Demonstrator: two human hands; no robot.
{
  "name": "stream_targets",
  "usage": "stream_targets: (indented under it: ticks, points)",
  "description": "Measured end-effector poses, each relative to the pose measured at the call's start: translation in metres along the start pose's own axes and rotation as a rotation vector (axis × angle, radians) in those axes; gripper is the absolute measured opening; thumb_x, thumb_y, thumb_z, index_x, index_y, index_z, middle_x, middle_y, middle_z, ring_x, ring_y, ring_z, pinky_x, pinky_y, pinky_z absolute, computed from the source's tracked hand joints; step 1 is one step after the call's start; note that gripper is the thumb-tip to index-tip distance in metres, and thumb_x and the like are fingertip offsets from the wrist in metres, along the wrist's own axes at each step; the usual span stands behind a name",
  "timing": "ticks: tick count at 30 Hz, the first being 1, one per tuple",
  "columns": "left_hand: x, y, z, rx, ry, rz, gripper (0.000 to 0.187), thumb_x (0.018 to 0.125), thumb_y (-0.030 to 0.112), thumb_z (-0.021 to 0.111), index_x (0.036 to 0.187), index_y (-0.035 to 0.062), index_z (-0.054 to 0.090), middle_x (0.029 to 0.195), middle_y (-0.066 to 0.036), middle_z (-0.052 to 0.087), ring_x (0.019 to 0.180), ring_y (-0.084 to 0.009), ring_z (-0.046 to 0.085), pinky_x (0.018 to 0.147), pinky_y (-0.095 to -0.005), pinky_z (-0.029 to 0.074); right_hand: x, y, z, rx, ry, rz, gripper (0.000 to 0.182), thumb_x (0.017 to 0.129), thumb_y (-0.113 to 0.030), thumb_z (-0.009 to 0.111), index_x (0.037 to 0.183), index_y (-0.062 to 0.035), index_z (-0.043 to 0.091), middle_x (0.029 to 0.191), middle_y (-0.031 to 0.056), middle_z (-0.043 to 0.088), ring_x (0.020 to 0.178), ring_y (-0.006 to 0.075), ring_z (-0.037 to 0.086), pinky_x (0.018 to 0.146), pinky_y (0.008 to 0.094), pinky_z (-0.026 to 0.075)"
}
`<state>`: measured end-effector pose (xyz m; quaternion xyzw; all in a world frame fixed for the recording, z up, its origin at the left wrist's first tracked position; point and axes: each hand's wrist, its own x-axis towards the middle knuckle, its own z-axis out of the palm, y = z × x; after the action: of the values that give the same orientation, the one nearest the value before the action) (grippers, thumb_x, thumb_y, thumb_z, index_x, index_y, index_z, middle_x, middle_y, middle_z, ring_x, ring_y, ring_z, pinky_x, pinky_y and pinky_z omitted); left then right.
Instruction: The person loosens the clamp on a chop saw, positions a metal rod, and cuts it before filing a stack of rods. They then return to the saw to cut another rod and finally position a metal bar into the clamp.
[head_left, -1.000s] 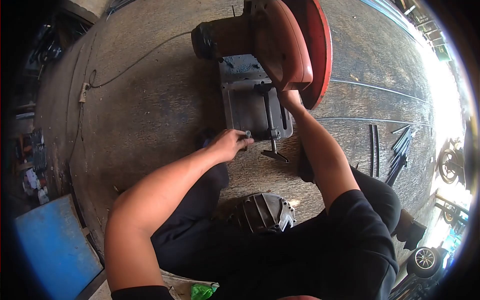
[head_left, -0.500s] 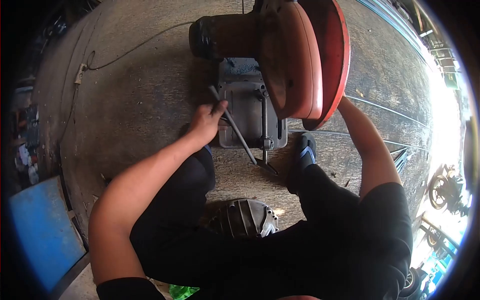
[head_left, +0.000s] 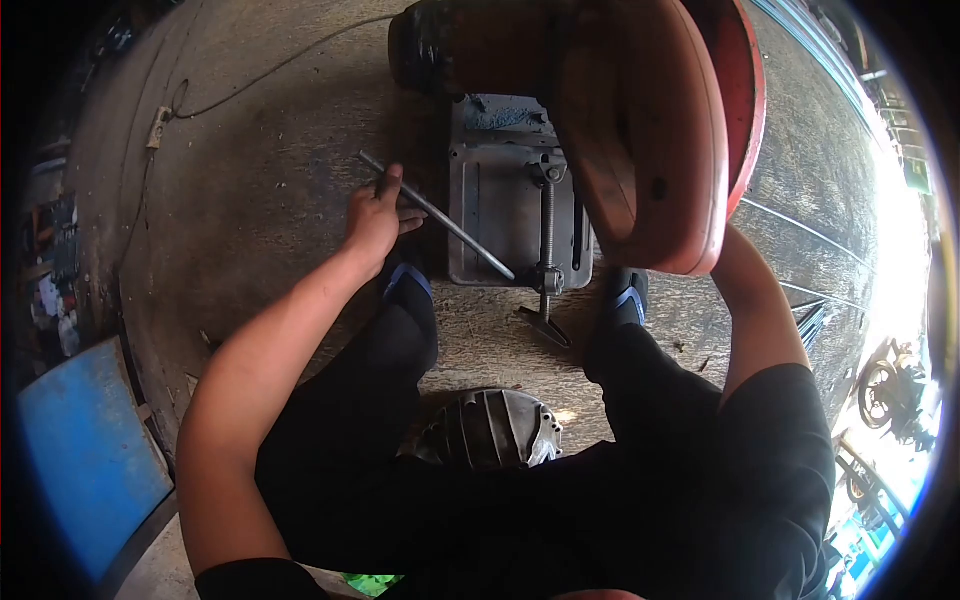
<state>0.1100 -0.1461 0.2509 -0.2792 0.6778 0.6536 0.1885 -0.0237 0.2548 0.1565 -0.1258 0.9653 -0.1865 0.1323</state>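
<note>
My left hand (head_left: 374, 218) is closed around a grey metal rod (head_left: 462, 235). The rod slants down to the right, and its lower end overlaps the near edge of the saw's metal base (head_left: 490, 268) in my view. An orange-red cut-off saw (head_left: 672, 150) stands in front of me, its head raised over the base. My right forearm (head_left: 752, 300) reaches up behind the saw head, which hides my right hand and its fingers. On the base lies the threaded vise screw (head_left: 547, 220), with a dark crank handle (head_left: 545, 326) at its near end.
A ribbed metal cover (head_left: 490, 430) lies on the floor between my legs. My sandalled feet flank the base. A power cord (head_left: 290, 82) runs leftward to a socket (head_left: 157, 128). Thin metal bars (head_left: 800, 220) lie to the right, and a blue panel (head_left: 90, 450) is at lower left.
My left hand has moved left with the rod, which now lies flatter. The saw head looks larger and has shifted right and nearer to me. The view has shifted slightly.
</note>
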Motion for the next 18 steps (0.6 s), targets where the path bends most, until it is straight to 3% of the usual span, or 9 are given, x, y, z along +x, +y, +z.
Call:
stream_targets:
  ticks: [9,18]
  points:
    - [0.0,0.003,0.014,-0.065,0.05,-0.023,0.065,0.095,0.048,0.051,0.123,-0.0096,0.041,0.105,-0.018,0.057,0.087,-0.0275,0.066,0.079,-0.0375,0.058,-0.005,-0.011,-0.006,-0.008,-0.011,0.004,0.039,0.093,-0.032,0.045,0.114,-0.0028,0.061,0.099,0.0173,0.066,0.092,0.0274,0.063,0.082,0.0383,0.05]
    - [0.006,0.007,0.009,-0.225,0.168,-0.007,0.065,0.099,0.043,0.046,0.135,-0.0094,0.033,0.113,-0.021,0.053,0.09,-0.0292,0.065,0.082,-0.0391,0.058,0.004,-0.016,-0.004,-0.014,-0.024,0.015,0.043,0.095,-0.036,0.044,0.114,-0.0016,0.062,0.099,0.0154,0.067,0.091,0.0241,0.063,0.082,0.0365,0.05]
